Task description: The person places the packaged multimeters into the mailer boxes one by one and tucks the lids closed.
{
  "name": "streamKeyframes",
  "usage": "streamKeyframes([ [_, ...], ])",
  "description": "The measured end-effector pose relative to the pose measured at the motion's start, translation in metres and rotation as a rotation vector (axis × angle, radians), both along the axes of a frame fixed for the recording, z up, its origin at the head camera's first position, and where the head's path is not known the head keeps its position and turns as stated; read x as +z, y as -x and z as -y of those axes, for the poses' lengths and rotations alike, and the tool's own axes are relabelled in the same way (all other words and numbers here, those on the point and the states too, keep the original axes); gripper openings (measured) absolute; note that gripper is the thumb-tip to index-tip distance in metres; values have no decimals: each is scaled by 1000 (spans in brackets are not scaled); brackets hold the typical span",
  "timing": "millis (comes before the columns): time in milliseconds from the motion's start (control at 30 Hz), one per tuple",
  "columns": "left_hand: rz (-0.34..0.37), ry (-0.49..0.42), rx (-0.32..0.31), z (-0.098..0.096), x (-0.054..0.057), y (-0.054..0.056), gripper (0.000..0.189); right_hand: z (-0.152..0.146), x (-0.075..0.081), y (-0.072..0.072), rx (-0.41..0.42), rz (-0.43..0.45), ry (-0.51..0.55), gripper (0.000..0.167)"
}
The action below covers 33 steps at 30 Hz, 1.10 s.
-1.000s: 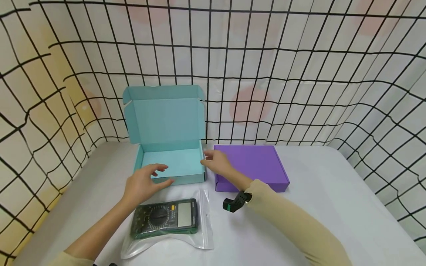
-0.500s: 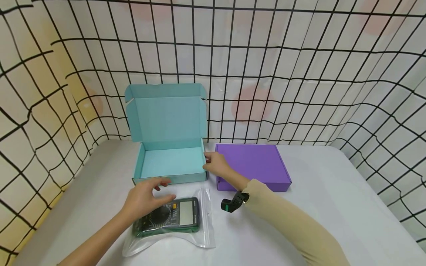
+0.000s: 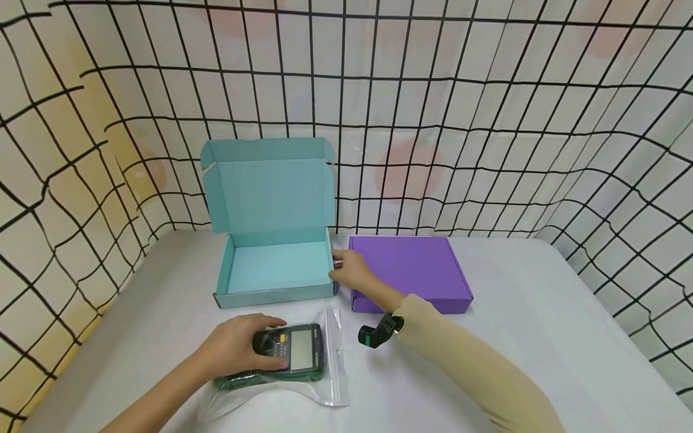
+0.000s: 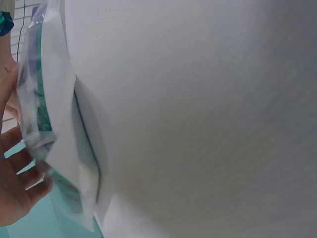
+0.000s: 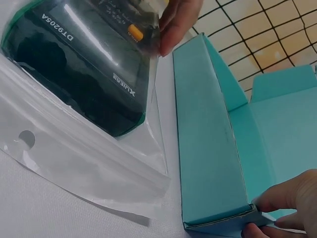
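Note:
A black-and-green digital multimeter [image 3: 302,350], marked DT9205A in the right wrist view, lies on the table inside a clear zip bag [image 3: 338,367]. My left hand [image 3: 233,349] grips it over its dial end, thumb on the near side and fingers on the far side; the dial is hidden beneath the hand. Behind it stands a teal cardboard box [image 3: 276,294], its lid raised and its inside bare. My right hand [image 3: 352,270] pinches this box's right wall near the front corner [image 5: 252,208], thumb and fingers on opposite faces.
Right of the teal box sits a closed purple box [image 3: 411,267], partly behind my right wrist. A black wire grid [image 3: 433,127] surrounds the white table [image 3: 520,337] at the back and sides. A black wristband [image 3: 381,331] is on my right wrist.
My left hand has come down from beside the teal box's front onto the bagged multimeter and closed around it. The box's front left corner is uncovered. My right hand stays at the box wall.

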<state>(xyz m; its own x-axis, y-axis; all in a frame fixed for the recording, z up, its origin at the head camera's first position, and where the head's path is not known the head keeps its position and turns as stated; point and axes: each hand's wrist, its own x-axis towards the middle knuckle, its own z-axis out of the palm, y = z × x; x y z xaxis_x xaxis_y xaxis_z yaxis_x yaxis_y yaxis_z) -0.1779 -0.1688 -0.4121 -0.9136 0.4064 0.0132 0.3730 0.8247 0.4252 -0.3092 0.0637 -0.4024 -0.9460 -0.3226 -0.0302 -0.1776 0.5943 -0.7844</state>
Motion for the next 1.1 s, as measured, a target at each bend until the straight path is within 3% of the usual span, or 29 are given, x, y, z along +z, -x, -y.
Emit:
streamKeyframes([
  [167,-1,116,-92,0,3,-8,96,0,-1,0,-15,0,0,58],
  [300,-81,178,-132,-1,0,-10,94,0,-1,-2,-18,1,3,58],
  [433,-154,190,-135,0,-4,-10,87,0,-1,-2,-17,3,10,58],
  [600,-172,153,-135,1,-4,-10,85,-1,-1,-2,-16,-2,18,58],
  [833,-218,138,-121,6,13,-4,86,-3,-3,0,-12,-9,31,58],
  [1100,-197,166,-97,19,36,2,86,-3,-3,-1,-7,7,32,56],
])
